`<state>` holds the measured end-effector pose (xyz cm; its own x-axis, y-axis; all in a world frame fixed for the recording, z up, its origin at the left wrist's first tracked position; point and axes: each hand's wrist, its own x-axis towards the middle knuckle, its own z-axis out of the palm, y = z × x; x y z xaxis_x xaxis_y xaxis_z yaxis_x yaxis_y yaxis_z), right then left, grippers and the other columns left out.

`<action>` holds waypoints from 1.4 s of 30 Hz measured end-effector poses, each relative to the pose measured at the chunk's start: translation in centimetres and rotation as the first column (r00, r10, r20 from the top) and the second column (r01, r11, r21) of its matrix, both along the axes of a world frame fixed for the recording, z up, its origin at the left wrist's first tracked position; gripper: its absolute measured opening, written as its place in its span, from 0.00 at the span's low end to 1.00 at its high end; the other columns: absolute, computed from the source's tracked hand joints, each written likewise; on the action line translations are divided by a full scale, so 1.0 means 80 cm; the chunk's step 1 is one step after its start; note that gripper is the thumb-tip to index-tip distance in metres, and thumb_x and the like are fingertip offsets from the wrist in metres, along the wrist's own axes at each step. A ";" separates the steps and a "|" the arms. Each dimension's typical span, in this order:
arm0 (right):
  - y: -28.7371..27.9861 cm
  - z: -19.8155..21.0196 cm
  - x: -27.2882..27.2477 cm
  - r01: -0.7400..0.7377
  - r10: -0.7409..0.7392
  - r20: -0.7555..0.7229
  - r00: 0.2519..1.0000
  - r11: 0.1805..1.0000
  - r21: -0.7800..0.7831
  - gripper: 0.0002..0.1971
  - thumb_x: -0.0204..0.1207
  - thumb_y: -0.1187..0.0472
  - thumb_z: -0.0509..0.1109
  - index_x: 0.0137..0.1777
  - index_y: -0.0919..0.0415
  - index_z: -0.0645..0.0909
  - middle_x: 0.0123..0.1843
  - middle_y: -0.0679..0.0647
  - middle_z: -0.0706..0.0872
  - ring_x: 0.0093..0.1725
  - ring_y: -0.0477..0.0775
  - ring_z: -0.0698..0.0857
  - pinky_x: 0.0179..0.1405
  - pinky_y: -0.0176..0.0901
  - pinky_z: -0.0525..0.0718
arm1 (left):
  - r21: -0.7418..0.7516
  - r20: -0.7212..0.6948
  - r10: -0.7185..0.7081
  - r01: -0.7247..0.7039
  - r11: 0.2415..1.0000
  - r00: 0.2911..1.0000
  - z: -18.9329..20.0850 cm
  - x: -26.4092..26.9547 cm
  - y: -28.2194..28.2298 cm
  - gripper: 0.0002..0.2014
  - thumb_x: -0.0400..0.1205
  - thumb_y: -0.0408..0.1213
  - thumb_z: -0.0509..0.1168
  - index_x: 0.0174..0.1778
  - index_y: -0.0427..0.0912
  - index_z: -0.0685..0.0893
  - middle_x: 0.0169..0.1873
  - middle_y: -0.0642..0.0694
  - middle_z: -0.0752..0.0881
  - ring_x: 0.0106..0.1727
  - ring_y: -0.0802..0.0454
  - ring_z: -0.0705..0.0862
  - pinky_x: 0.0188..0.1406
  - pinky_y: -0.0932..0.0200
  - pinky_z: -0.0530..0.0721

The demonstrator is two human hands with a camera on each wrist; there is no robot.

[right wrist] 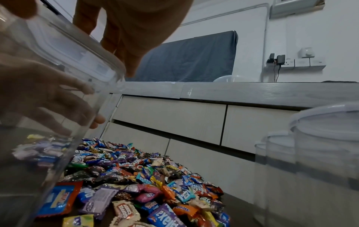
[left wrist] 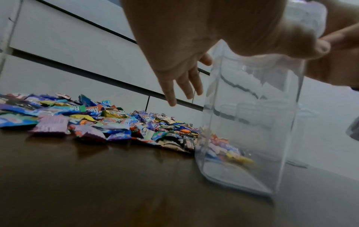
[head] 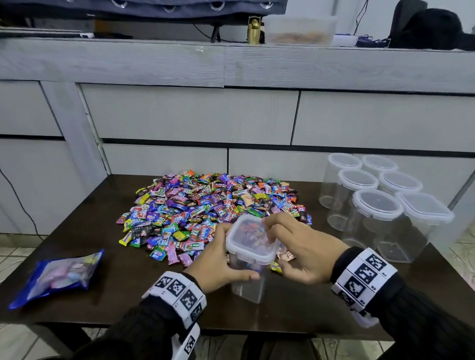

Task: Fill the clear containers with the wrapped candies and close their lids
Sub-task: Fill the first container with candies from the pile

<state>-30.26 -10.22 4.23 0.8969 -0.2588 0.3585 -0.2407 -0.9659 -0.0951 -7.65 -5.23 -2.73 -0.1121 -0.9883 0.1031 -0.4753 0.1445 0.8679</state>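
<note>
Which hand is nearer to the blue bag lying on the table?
Left. The left hand holds the container on the side facing the blue bag; the right hand is on the container's far side.

Table (head: pixel 69 278) in front of me, cabinet (head: pixel 192 115) right behind it. Candy pile (head: pixel 204 207) sits mid-table toward the far edge. Container (head: pixel 249 252) stands on the table at the pile's near edge, lid (head: pixel 250 239) on top, a few candies in the bottom. My left hand (head: pixel 222 261) is on its left side, right hand (head: pixel 305 248) on its right. Bag (head: pixel 57 275) lies left of the pile, apart from it. Six lidded containers (head: pixel 378 206) cluster on the table's right side, two rows running front to back.
</note>
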 end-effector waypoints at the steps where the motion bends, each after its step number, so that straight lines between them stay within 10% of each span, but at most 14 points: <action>1: 0.000 0.000 -0.001 0.005 -0.005 -0.006 1.000 1.000 -0.002 0.16 0.72 0.53 0.62 0.55 0.62 0.69 0.59 0.63 0.76 0.61 0.62 0.78 0.61 0.46 0.77 | -0.004 -0.032 -0.025 0.025 1.000 0.999 0.002 0.000 -0.003 0.44 0.62 0.48 0.86 0.63 0.62 0.61 0.63 0.60 0.79 0.62 0.75 0.78 0.56 0.78 0.75; 6: 0.008 0.005 0.010 0.049 -0.056 -0.017 0.998 0.964 -0.261 0.19 0.73 0.49 0.67 0.47 0.68 0.81 0.49 0.63 0.83 0.49 0.64 0.85 0.50 0.52 0.85 | -0.049 -0.206 -0.108 0.100 0.994 0.973 -0.003 -0.010 -0.011 0.50 0.60 0.43 0.85 0.76 0.51 0.64 0.64 0.53 0.83 0.67 0.59 0.82 0.65 0.58 0.82; 12: 0.029 -0.007 0.030 0.072 -0.068 0.026 0.997 0.867 -0.494 0.15 0.76 0.57 0.65 0.56 0.64 0.86 0.53 0.59 0.89 0.52 0.60 0.88 0.53 0.49 0.86 | -0.153 -0.172 -0.104 0.078 0.985 0.980 -0.009 -0.027 -0.019 0.30 0.64 0.37 0.78 0.61 0.58 0.78 0.51 0.61 0.88 0.54 0.64 0.86 0.52 0.69 0.81; 16: 0.022 -0.006 0.030 0.108 -0.124 0.011 0.992 0.809 -0.578 0.19 0.76 0.60 0.59 0.60 0.67 0.85 0.56 0.61 0.89 0.55 0.60 0.89 0.55 0.49 0.87 | -0.229 -0.002 -0.091 0.089 0.969 0.996 0.001 -0.036 -0.030 0.27 0.70 0.45 0.73 0.61 0.73 0.73 0.57 0.77 0.80 0.59 0.77 0.80 0.57 0.83 0.72; 22: 0.003 -0.005 0.030 0.048 -0.140 -0.089 0.986 0.752 -0.657 0.21 0.77 0.63 0.56 0.62 0.71 0.83 0.55 0.65 0.89 0.52 0.63 0.89 0.47 0.51 0.89 | -0.236 0.055 -0.075 0.086 0.968 0.996 0.003 -0.035 -0.039 0.23 0.73 0.53 0.71 0.62 0.70 0.72 0.58 0.82 0.77 0.60 0.83 0.76 0.54 0.88 0.68; 30: -0.012 0.004 0.030 0.005 -0.126 -0.148 0.981 0.779 -0.627 0.22 0.76 0.63 0.54 0.62 0.73 0.82 0.54 0.66 0.89 0.48 0.61 0.90 0.40 0.47 0.89 | -0.176 0.113 -0.011 0.030 0.984 0.994 0.010 -0.034 -0.038 0.28 0.66 0.62 0.67 0.62 0.58 0.76 0.45 0.67 0.83 0.48 0.83 0.78 0.44 0.84 0.70; 36: -0.010 0.009 0.025 0.018 -0.078 -0.084 0.993 0.826 -0.564 0.27 0.61 0.63 0.83 0.59 0.74 0.84 0.52 0.68 0.89 0.47 0.64 0.90 0.35 0.49 0.90 | -0.146 0.059 -0.028 0.037 0.989 0.998 0.014 -0.035 -0.029 0.27 0.66 0.64 0.70 0.60 0.61 0.76 0.42 0.81 0.82 0.48 0.84 0.79 0.43 0.85 0.71; 42: -0.001 0.020 0.018 0.069 -0.077 -0.041 0.996 0.984 -0.163 0.23 0.80 0.47 0.63 0.66 0.64 0.80 0.63 0.60 0.83 0.60 0.61 0.83 0.60 0.55 0.81 | -0.183 -0.082 -0.047 0.031 0.983 0.996 0.004 -0.032 -0.024 0.33 0.65 0.51 0.80 0.65 0.59 0.75 0.55 0.58 0.86 0.59 0.61 0.86 0.59 0.57 0.84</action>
<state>-28.81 -10.27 5.80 0.8946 -0.2663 0.3588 -0.3117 -0.9473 0.0741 -10.24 -7.18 -2.38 -0.1330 -0.9473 0.2915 -0.3916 0.3204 0.8626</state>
